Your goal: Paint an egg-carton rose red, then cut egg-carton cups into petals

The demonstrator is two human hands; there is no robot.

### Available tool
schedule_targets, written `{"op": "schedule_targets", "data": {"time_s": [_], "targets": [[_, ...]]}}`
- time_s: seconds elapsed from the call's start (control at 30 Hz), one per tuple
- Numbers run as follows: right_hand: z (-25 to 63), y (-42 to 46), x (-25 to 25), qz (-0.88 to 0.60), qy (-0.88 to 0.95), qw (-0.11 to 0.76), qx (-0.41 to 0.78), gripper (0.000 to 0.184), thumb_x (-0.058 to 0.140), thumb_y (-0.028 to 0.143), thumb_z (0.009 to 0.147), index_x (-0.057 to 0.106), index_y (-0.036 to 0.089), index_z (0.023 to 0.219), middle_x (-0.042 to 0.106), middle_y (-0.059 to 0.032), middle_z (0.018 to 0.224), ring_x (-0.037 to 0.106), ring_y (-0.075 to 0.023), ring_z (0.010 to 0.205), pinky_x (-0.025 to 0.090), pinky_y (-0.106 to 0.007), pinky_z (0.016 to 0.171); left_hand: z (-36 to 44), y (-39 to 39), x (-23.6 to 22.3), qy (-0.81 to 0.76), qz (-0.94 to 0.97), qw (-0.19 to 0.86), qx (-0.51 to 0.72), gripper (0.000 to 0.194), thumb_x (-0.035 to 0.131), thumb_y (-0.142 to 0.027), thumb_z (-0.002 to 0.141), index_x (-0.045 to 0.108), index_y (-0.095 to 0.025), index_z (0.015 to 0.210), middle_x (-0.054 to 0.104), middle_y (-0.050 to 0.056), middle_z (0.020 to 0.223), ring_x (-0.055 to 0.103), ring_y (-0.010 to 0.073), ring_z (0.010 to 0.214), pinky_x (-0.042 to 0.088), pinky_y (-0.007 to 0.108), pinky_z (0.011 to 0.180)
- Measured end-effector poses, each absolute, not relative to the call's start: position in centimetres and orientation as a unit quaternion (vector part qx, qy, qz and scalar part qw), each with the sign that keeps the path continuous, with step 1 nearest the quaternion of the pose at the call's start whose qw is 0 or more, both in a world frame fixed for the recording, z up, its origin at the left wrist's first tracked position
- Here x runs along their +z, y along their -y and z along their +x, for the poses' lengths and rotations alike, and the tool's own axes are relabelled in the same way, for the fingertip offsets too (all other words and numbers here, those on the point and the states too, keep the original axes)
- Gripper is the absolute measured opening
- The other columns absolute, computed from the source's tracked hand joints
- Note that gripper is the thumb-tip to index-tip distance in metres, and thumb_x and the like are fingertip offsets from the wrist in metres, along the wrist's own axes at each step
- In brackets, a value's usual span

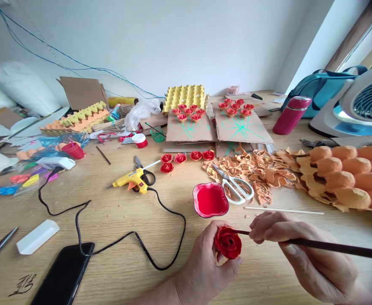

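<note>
Red rose (228, 242) sits low and near the front, its sides pinched between the thumb and fingers of the left hand (206, 262). The right hand (309, 250) has its fingers pressed together around a dark brush (338, 248), the tip against the upper petals. Too firm a squeeze could buckle the petals, which look thin, and wet paint could smear onto the left fingers. The left hand hides the rose's underside, the picture's edge cuts off the brush handle, and the bristles are lost against the red.

Black cord (136, 233) loops near the left forearm; a sideways sweep could catch it and drag the glue gun (131, 180), whose heat cannot be told. Just beyond the left hand stands a bowl (208, 187) of red paint; a knuckle knocking it could spill paint over the tabletop (109, 220). Its depth is hard to judge.

Orange scraps (268, 169) could cling to wet petals set down among them; they cover the tips of the scissors (225, 176). Farther back, the cardboard sheets (188, 131) with red flowers partly block a yellow egg tray (186, 94).
</note>
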State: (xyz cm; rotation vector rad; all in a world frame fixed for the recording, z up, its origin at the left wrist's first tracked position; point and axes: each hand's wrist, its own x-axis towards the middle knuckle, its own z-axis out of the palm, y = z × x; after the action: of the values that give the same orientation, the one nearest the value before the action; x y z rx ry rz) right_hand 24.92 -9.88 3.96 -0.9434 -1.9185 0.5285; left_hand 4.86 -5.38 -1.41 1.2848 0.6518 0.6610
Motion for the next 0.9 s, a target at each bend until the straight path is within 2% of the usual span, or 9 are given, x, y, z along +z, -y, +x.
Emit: {"op": "schedule_targets", "data": {"time_s": [0.13, 0.37, 0.57, 0.77, 0.9], "targets": [[24.91, 9.74, 3.53, -0.378, 0.788, 0.429, 0.229, 0.025, 0.041, 0.010, 0.096, 0.052, 0.022, 0.115, 0.066, -0.0087, 0.099, 0.067, -0.0211, 0.094, 0.057, -0.035, 0.082, 4.87, 5.34, -1.57, -0.278, 0.572, 0.710, 0.302, 0.035, 0.066, -0.008, 0.074, 0.052, -0.017, 0.106, 0.055, 0.002, 0.098, 0.052, 0.0118, 0.087, 0.047, 0.022, 0.080], [25.04, 9.85, 4.06, -0.380, 0.773, 0.463, 0.207, 0.025, 0.038, 0.010, 0.097, 0.053, 0.021, 0.114, 0.066, -0.0081, 0.095, 0.067, -0.0215, 0.093, 0.058, -0.034, 0.079, 4.75, 5.36, -1.81, -0.303, 0.590, 0.690, 0.292, 0.033, 0.066, -0.011, 0.076, 0.051, -0.017, 0.104, 0.055, 0.003, 0.098, 0.053, 0.0131, 0.087, 0.046, 0.023, 0.076], [24.99, 9.83, 3.54, -0.380, 0.788, 0.425, 0.233, 0.026, 0.041, 0.008, 0.094, 0.053, 0.021, 0.113, 0.066, -0.0098, 0.098, 0.067, -0.0221, 0.093, 0.057, -0.036, 0.082, 4.73, 5.36, -1.50, -0.297, 0.598, 0.684, 0.294, 0.033, 0.066, -0.013, 0.077, 0.051, -0.017, 0.106, 0.056, 0.003, 0.097, 0.052, 0.0125, 0.083, 0.046, 0.022, 0.073], [25.40, 9.71, 3.90, -0.394, 0.771, 0.464, 0.189, 0.026, 0.040, 0.010, 0.096, 0.055, 0.022, 0.114, 0.067, -0.0085, 0.096, 0.067, -0.0220, 0.095, 0.057, -0.035, 0.082, 4.67, 5.36, -1.86, -0.304, 0.594, 0.683, 0.298, 0.033, 0.066, -0.013, 0.078, 0.051, -0.018, 0.107, 0.056, 0.004, 0.100, 0.053, 0.0130, 0.087, 0.045, 0.021, 0.074], [25.21, 9.73, 4.08, -0.390, 0.768, 0.464, 0.207, 0.022, 0.039, 0.016, 0.099, 0.056, 0.022, 0.112, 0.068, -0.0076, 0.094, 0.068, -0.0214, 0.091, 0.058, -0.034, 0.079, 4.69, 5.32, -1.89, -0.298, 0.590, 0.689, 0.299, 0.031, 0.067, -0.016, 0.078, 0.049, -0.018, 0.104, 0.055, 0.003, 0.098, 0.053, 0.0127, 0.086, 0.045, 0.022, 0.075]]}}
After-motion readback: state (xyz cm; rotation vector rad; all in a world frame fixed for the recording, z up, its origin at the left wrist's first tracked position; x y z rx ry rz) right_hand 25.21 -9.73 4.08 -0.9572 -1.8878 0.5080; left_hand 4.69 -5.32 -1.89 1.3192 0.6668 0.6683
